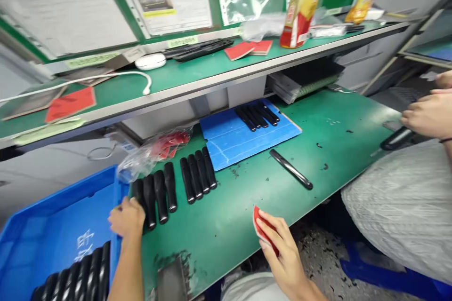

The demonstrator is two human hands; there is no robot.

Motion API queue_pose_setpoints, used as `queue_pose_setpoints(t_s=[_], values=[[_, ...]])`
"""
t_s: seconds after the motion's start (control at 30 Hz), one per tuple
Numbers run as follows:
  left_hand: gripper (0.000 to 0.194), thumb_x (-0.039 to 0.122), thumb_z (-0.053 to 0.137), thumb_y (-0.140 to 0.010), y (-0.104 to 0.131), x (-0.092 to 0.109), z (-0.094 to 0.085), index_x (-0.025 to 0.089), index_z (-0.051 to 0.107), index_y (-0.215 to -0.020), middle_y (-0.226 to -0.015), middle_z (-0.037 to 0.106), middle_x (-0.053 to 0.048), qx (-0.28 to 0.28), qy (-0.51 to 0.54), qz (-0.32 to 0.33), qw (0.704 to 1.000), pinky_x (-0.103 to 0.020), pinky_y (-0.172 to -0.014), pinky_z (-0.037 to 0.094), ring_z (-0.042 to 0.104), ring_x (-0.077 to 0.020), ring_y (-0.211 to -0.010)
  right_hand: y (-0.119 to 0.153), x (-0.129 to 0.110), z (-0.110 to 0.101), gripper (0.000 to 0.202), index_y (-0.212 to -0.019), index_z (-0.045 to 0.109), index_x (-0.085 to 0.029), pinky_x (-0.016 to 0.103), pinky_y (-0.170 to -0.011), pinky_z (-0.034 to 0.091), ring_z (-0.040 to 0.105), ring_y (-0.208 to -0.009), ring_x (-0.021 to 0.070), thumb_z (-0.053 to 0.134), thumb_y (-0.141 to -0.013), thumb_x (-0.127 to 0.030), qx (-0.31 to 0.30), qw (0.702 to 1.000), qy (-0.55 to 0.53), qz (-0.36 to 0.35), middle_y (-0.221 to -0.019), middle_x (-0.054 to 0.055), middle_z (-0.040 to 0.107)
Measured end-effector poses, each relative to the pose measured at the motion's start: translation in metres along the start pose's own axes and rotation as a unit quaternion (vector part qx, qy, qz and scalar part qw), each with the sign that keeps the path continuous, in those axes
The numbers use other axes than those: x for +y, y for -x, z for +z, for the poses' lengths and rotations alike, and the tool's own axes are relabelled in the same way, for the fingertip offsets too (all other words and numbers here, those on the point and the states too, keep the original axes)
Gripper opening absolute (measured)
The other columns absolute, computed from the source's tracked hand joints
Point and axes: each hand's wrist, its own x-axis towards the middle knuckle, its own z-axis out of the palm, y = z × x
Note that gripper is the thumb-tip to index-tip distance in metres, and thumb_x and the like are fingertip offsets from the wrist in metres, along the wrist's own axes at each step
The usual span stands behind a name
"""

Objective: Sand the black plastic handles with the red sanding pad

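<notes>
My left hand (127, 217) is at the right rim of the blue bin (116, 183), next to the leftmost of several black handle-like parts (160, 196) lined up on the green table; its fingertips are hidden. Near the table's front edge, my right hand (280, 249) holds a folded red pad (263, 228) between thumb and fingers. A second group of black parts (197, 174) lies just right of the first. One single black part (291, 169) rests alone beyond my right hand. More black parts (84, 277) lie in the bin.
A blue board (240, 136) carries several black parts. A plastic bag with red pads (158, 148) lies behind the rows. The shelf (197, 73) holds red sheets and a yellow package. At the right, another person's hands (429, 110) hold a dark tool or part.
</notes>
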Motion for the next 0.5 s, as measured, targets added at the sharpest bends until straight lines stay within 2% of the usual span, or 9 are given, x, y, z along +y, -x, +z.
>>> queue_pose_setpoints(t_s=[0.07, 0.1, 0.17, 0.2, 0.27, 0.33, 0.4, 0.47, 0.5], values=[[0.059, 0.033, 0.022, -0.102, 0.03, 0.045, 0.007, 0.0, 0.042, -0.146, -0.144, 0.041, -0.038, 0.012, 0.01, 0.057, 0.998, -0.073, -0.096, 0.037, 0.038, -0.054, -0.136, 0.002, 0.008, -0.013, 0.043, -0.139, 0.059, -0.026, 0.042, -0.092, 0.062, 0.065, -0.117, 0.0263, 0.052, -0.097, -0.018, 0.038, 0.999, -0.019, 0.022, -0.135, 0.012, 0.064], [0.058, 0.031, 0.022, -0.101, 0.052, 0.074, 0.016, 0.003, 0.041, -0.148, -0.146, 0.041, -0.035, 0.001, 0.02, 0.112, 0.994, -0.071, -0.1, 0.036, 0.038, -0.0511, -0.138, 0.003, 0.013, -0.019, 0.042, -0.138, 0.059, -0.026, 0.042, -0.092, 0.062, 0.066, -0.117, 0.0264, 0.052, -0.098, -0.019, 0.061, 0.997, -0.027, 0.033, -0.135, 0.012, 0.065], [0.05, 0.023, 0.028, -0.099, 0.108, 0.142, 0.043, 0.015, 0.053, -0.142, -0.141, 0.055, -0.023, -0.071, 0.047, 0.273, 0.958, -0.057, -0.11, 0.037, 0.046, -0.0376, -0.136, 0.007, 0.023, -0.031, 0.04, -0.137, 0.061, -0.025, 0.042, -0.093, 0.062, 0.067, -0.118, 0.0273, 0.051, -0.098, -0.021, 0.099, 0.993, -0.04, 0.052, -0.133, 0.012, 0.066], [0.049, 0.018, 0.032, -0.097, 0.141, 0.177, 0.06, 0.021, 0.058, -0.139, -0.14, 0.059, -0.017, -0.118, 0.059, 0.364, 0.922, -0.048, -0.113, 0.037, 0.049, -0.0312, -0.135, 0.009, 0.028, -0.037, 0.04, -0.136, 0.062, -0.025, 0.043, -0.094, 0.062, 0.067, -0.118, 0.028, 0.051, -0.098, -0.022, 0.112, 0.991, -0.046, 0.058, -0.133, 0.013, 0.066], [0.05, 0.013, 0.045, -0.092, 0.208, 0.245, 0.093, 0.032, 0.063, -0.135, -0.141, 0.061, -0.007, -0.204, 0.073, 0.524, 0.824, -0.04, -0.113, 0.039, 0.051, -0.0247, -0.134, 0.012, 0.035, -0.049, 0.038, -0.135, 0.064, -0.024, 0.044, -0.096, 0.061, 0.066, -0.12, 0.0295, 0.051, -0.099, -0.027, 0.135, 0.986, -0.059, 0.074, -0.133, 0.013, 0.066], [0.053, 0.009, 0.053, -0.09, 0.262, 0.298, 0.119, 0.038, 0.063, -0.133, -0.15, 0.054, 0.0, -0.255, 0.073, 0.623, 0.736, -0.04, -0.115, 0.036, 0.044, -0.0217, -0.141, 0.012, 0.038, -0.061, 0.036, -0.132, 0.066, -0.024, 0.046, -0.097, 0.06, 0.066, -0.12, 0.0304, 0.052, -0.099, -0.032, 0.164, 0.98, -0.069, 0.092, -0.133, 0.013, 0.067], [0.04, 0.009, 0.052, -0.093, 0.294, 0.334, 0.135, 0.028, 0.069, -0.123, -0.151, 0.052, -0.008, -0.276, 0.06, 0.663, 0.693, -0.053, -0.118, 0.028, 0.036, -0.0284, -0.146, 0.011, 0.039, -0.075, 0.035, -0.128, 0.069, -0.024, 0.047, -0.097, 0.06, 0.067, -0.119, 0.0312, 0.052, -0.099, -0.035, 0.193, 0.971, -0.079, 0.115, -0.132, 0.012, 0.068], [0.027, 0.011, 0.052, -0.096, 0.305, 0.354, 0.141, 0.018, 0.069, -0.115, -0.139, 0.059, -0.013, -0.291, 0.047, 0.683, 0.669, -0.063, -0.117, 0.023, 0.039, -0.0323, -0.143, 0.013, 0.04, -0.091, 0.036, -0.127, 0.07, -0.025, 0.051, -0.096, 0.062, 0.068, -0.116, 0.0337, 0.053, -0.098, -0.037, 0.214, 0.961, -0.096, 0.146, -0.13, 0.012, 0.069], [0.023, 0.013, 0.053, -0.096, 0.305, 0.359, 0.14, 0.016, 0.068, -0.114, -0.131, 0.063, -0.013, -0.3, 0.045, 0.688, 0.659, -0.064, -0.117, 0.024, 0.044, -0.032, -0.138, 0.016, 0.042, -0.1, 0.037, -0.127, 0.07, -0.027, 0.054, -0.092, 0.063, 0.07, -0.113, 0.0353, 0.054, -0.097, -0.04, 0.226, 0.953, -0.105, 0.175, -0.129, 0.012, 0.07]])
